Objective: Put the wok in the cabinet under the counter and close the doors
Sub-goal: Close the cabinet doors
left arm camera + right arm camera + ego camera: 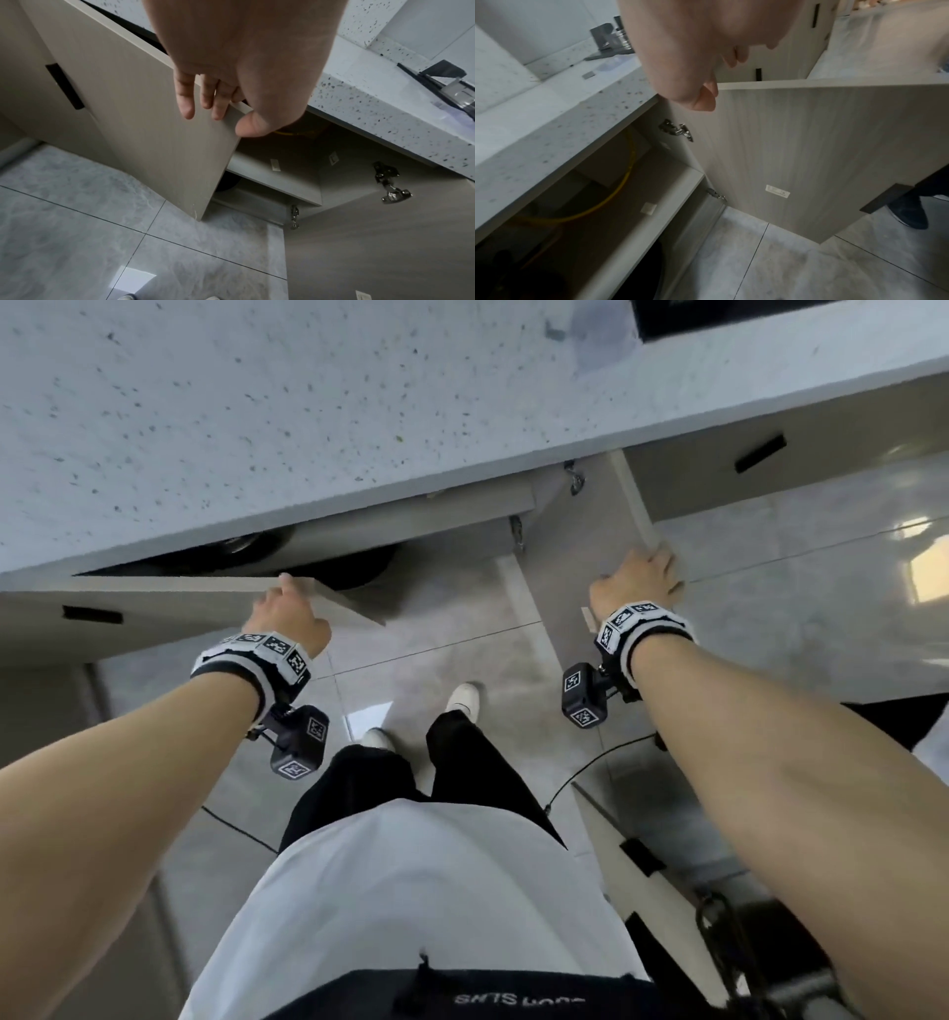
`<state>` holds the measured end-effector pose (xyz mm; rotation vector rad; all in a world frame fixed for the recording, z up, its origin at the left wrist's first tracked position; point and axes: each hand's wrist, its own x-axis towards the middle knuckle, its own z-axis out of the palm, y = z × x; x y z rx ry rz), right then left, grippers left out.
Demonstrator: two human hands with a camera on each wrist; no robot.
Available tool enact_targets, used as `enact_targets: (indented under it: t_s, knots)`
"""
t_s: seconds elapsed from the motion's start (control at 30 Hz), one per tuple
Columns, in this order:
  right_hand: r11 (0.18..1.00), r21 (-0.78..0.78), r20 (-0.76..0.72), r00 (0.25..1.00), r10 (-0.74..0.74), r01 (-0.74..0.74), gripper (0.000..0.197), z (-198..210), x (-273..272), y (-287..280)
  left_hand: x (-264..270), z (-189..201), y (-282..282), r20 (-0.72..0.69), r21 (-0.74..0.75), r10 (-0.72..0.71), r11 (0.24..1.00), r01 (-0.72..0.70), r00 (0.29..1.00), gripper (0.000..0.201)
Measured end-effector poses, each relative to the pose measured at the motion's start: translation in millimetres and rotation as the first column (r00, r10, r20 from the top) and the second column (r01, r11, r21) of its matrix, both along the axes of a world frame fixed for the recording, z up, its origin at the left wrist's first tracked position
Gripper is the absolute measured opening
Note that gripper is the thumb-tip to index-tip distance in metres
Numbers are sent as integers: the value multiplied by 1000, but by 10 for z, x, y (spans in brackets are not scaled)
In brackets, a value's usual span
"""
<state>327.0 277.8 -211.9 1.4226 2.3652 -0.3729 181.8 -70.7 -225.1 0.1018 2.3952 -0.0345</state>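
- Head view: stood over the speckled desk, both cabinet doors ajar beneath it. Left hand clamped on the top edge of the left door, which stood only partly open. Right hand wrapped over the top edge of the right door, swung wide. Dark round wok glimpsed inside the cabinet, low behind the left door. White shoes planted on the grey tiled floor.
- Left wrist view: fingers laid on the door's outer face, thumb tucked round its corner, a firm pinch on the left door. Black slot handle on that door. Shelf and a metal hinge seen within; a dark curve under the shelf, probably the wok.
- Right wrist view: right hand curled over the right door at its top edge, thumb on the inner face. Yellow hose looped inside above the shelf.
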Motion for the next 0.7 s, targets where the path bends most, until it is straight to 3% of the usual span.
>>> enact_targets:
  t_s: [0.23, 0.47, 0.53, 0.6, 0.63, 0.67, 0.7]
  knots:
    - [996, -93, 39, 999, -4, 8, 64, -124, 177, 170, -140, 4, 48, 5, -14, -32, 999, 32, 999, 85]
    - [994, -94, -57, 997, -61, 56, 36, -144, 123, 157, -195, 40, -93, -4, 60, -86, 994, 87, 996, 72]
    - [986, -80, -132, 979, -156, 147, 10, -122, 100, 91, -180, 51, -133, 1, 85, -92, 992, 92, 996, 73]
    - [965, -117, -197, 947, -254, 234, 15, -60, 8, 18, -189, 60, -163, -5, 103, -94, 990, 94, 996, 74]
    - [950, -135, -179, 936, -303, 282, 8, -31, -28, 6, -194, 65, -158, -7, 99, -104, 990, 104, 995, 72]
    - [939, -152, -149, 932, -331, 309, 18, -12, -76, -19, -204, 77, -158, -7, 85, -114, 990, 114, 993, 68]
    - [928, -172, -102, 931, -350, 330, 43, -13, -121, -41, -218, 78, -161, -8, 77, -123, 989, 123, 992, 61]
